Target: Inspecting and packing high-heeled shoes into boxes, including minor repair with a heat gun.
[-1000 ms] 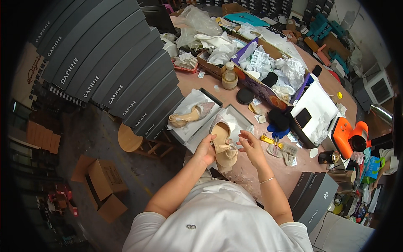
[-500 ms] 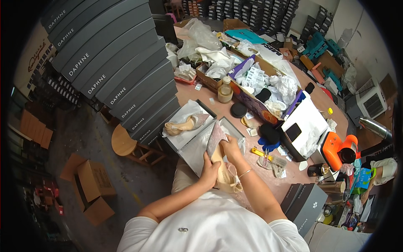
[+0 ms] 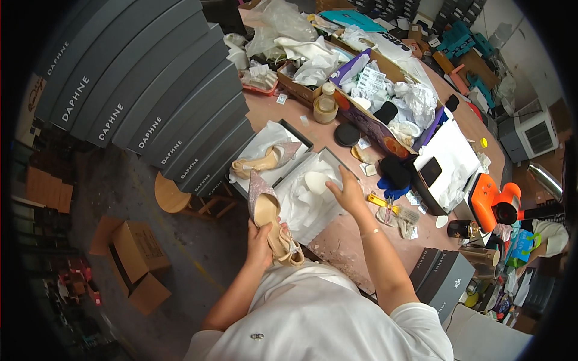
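Observation:
My left hand point(image 3: 260, 242) is closed around the heel end of a beige pump point(image 3: 265, 212) with a sparkly pink pointed toe and ankle straps. The shoe's open top faces up, its toe pointing away from me. At my right hand's point(image 3: 349, 191) fingertips is a white oval pad point(image 3: 316, 182), seemingly pinched by the thumb with fingers hidden beneath. Below the pad, white tissue paper point(image 3: 299, 203) spreads over an open grey shoebox point(image 3: 333, 157). The matching pump point(image 3: 269, 159) lies on paper in the box's far-left part.
Tall stacked dark shoeboxes point(image 3: 162, 114) rise at the left. Beyond the hands stand a glue bottle point(image 3: 325, 107), a black round lid point(image 3: 347, 134) and a carton of crumpled paper point(image 3: 385, 99). A yellow-handled brush point(image 3: 391, 208) and an orange device point(image 3: 490, 201) are at right.
The shoe has moved left with my left hand. My right hand has let go of it and moved right and away, with the white pad now at its fingers.

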`<state>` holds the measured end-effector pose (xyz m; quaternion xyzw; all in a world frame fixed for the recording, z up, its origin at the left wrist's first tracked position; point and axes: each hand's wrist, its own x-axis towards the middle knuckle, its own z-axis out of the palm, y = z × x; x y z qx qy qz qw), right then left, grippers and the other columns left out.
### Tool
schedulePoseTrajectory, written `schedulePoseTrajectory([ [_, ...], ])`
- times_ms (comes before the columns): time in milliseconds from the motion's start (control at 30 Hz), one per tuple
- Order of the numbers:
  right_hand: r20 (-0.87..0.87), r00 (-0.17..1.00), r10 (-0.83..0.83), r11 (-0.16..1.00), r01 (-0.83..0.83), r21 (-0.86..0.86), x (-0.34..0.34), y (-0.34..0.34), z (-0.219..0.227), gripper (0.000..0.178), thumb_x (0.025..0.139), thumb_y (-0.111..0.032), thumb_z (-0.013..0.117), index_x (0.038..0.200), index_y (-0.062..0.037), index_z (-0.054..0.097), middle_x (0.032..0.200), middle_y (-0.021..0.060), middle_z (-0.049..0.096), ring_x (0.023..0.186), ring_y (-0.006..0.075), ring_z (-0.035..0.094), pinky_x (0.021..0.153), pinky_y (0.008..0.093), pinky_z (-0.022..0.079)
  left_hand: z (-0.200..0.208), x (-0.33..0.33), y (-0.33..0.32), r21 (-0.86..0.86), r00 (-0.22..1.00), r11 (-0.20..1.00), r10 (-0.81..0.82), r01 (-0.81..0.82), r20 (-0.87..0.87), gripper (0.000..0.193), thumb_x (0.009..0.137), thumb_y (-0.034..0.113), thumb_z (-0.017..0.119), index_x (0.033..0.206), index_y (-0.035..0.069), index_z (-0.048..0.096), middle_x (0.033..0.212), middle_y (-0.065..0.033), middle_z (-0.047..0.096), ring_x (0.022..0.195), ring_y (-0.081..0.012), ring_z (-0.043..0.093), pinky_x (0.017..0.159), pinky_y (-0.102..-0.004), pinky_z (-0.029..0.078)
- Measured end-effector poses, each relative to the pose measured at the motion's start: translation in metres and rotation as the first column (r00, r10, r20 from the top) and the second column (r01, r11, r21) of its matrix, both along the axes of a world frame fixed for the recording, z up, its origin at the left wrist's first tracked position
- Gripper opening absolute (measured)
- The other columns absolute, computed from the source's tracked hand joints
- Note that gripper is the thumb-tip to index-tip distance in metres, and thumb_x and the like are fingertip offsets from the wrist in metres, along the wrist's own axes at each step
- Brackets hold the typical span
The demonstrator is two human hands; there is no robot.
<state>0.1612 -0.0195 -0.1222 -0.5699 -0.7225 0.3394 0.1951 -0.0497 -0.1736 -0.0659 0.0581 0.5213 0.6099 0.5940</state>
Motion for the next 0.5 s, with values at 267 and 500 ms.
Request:
schedulePoseTrajectory([
  [267, -0.167, 0.986, -0.016, 0.965, 0.059, 0.256, -0.010, -0.015, 0.009, 0.020, 0.078, -0.019, 0.069, 0.082, -0.0022, 0.060, 0.085, 0.0181, 0.061, 0.080, 0.0344, 0.062, 0.069, 0.0361, 0.051, -0.021, 0.027, 0.005, 0.007, 0.985, 0.999, -0.035, 0.034, 0.171, 0.045, 0.090, 0.007, 0.049, 0.131, 0.012, 0.032, 0.120, -0.0164, 0.047, 0.107, -0.0311, 0.055, 0.090, -0.0458, 0.049],
  [500, 0.025, 0.863, 0.504, 0.844, -0.499, 0.196, -0.059, -0.084, 0.072, 0.018, 0.079, -0.018, 0.064, 0.078, -0.0014, 0.056, 0.073, 0.0155, 0.058, 0.066, 0.0344, 0.061, 0.057, 0.0410, 0.050, -0.012, 0.054, -0.012, 0.133, 0.993, 0.989, -0.079, 0.068, 0.083, 0.050, 0.098, 0.040, 0.044, 0.135, 0.011, 0.028, 0.134, -0.0082, 0.038, 0.128, -0.0200, 0.035, 0.107, -0.0359, 0.029],
])
